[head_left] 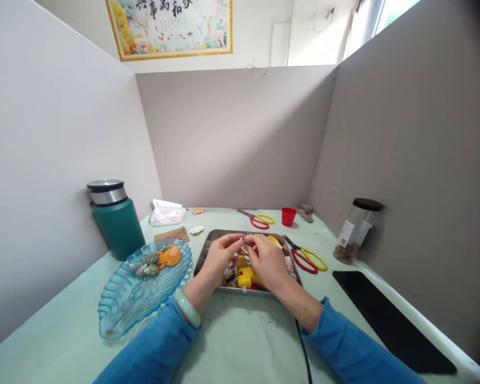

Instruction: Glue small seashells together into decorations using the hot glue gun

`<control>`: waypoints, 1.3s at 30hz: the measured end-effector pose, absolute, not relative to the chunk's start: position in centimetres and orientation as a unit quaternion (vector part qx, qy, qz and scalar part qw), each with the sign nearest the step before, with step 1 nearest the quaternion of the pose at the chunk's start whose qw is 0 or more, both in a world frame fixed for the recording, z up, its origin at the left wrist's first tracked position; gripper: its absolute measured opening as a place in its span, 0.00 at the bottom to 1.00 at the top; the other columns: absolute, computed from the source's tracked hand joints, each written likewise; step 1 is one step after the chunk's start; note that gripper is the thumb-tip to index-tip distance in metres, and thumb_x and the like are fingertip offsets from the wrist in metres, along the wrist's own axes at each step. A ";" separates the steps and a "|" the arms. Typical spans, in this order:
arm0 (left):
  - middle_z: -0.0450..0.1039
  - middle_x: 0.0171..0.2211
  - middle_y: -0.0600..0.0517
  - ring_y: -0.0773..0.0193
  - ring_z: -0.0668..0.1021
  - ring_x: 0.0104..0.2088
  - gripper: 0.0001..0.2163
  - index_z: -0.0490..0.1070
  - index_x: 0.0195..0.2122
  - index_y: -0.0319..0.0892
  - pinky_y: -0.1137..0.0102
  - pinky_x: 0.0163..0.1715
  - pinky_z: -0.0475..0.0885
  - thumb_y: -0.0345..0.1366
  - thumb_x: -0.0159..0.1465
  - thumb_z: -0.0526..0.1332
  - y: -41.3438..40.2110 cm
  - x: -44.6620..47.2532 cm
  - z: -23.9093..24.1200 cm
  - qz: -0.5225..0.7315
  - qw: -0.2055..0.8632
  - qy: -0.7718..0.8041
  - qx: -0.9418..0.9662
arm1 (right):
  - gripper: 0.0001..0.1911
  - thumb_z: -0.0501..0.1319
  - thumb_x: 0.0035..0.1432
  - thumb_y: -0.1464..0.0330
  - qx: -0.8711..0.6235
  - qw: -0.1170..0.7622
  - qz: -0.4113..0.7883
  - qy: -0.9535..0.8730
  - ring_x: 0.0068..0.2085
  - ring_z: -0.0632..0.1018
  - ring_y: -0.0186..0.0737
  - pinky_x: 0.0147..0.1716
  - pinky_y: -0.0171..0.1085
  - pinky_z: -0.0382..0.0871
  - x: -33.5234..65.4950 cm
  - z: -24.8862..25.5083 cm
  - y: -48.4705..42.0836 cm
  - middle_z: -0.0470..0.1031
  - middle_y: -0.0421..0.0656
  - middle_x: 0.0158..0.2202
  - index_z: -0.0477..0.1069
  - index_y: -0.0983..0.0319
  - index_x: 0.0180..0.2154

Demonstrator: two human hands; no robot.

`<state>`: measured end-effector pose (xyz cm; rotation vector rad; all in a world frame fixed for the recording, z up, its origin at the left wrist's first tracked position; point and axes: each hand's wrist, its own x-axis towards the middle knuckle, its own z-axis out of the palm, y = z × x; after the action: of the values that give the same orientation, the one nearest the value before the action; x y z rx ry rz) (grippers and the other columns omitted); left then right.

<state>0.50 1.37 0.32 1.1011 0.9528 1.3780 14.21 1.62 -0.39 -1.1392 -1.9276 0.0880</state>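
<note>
My left hand (219, 257) and my right hand (267, 261) meet over a metal tray (214, 234). Between their pinched fingertips is a small grey-and-white speckled piece (244, 247), partly covered by the fingers, so its kind is unclear. Below them in the tray lies a yellow glue gun (246, 278), its pale nozzle toward me. Several shells and small coloured pieces surround it, partly hidden by my hands. A black cord (303, 346) runs from beneath my right forearm toward the near edge.
To the left, a blue shell-shaped plate (120, 312) holds several speckled shells and an orange piece, near a green bottle (118, 226). Two pairs of scissors (309, 260), a red cup (288, 216), a clear jar (354, 229) and a black mat (388, 320) stand or lie rightward.
</note>
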 end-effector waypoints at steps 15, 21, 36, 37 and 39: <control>0.75 0.28 0.49 0.68 0.73 0.23 0.16 0.76 0.37 0.36 0.77 0.16 0.63 0.35 0.47 0.70 1.2 0.8 0.6 0.575 0.507 0.427 0.479 | 0.06 0.56 0.59 0.71 -0.481 0.412 0.049 -0.772 0.35 0.76 0.42 0.35 0.37 0.63 14.1 0.1 1.6 0.78 0.44 0.33 0.71 0.61 0.34; 0.72 0.29 0.52 0.72 0.71 0.21 0.17 0.73 0.37 0.37 0.78 0.16 0.63 0.40 0.48 0.70 2.0 0.0 -0.3 0.623 0.480 0.439 0.434 | 0.09 0.61 0.55 0.64 -0.437 0.312 0.089 -0.839 0.25 0.74 0.37 0.25 0.34 0.59 17.3 2.3 1.7 0.76 0.38 0.23 0.72 0.58 0.25; 0.76 0.33 0.49 0.73 0.71 0.21 0.21 0.72 0.39 0.37 0.76 0.19 0.63 0.41 0.45 0.71 2.7 -1.9 1.0 0.676 0.484 0.418 0.366 | 0.16 0.49 0.65 0.59 -0.411 0.370 0.168 -0.816 0.29 0.76 0.36 0.25 0.32 0.67 20.4 2.8 1.6 0.76 0.40 0.30 0.70 0.62 0.37; 0.76 0.32 0.49 0.73 0.71 0.21 0.21 0.72 0.39 0.37 0.76 0.19 0.63 0.40 0.45 0.71 2.7 -2.0 0.9 0.676 0.485 0.418 0.365 | 0.18 0.47 0.65 0.58 -0.423 0.395 0.156 -0.801 0.29 0.76 0.37 0.26 0.33 0.68 20.8 2.8 2.2 0.76 0.41 0.30 0.69 0.62 0.38; 0.76 0.32 0.49 0.73 0.72 0.20 0.21 0.72 0.38 0.37 0.76 0.18 0.63 0.40 0.45 0.71 2.8 -2.1 0.8 0.674 0.488 0.419 0.362 | 0.21 0.44 0.66 0.56 -0.448 0.443 0.117 -0.768 0.32 0.77 0.41 0.30 0.36 0.69 21.8 2.7 3.4 0.76 0.45 0.32 0.67 0.64 0.41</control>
<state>-2.10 2.85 0.83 0.8812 1.0192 1.6388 21.79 3.36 2.72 -1.1119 -1.9038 0.2891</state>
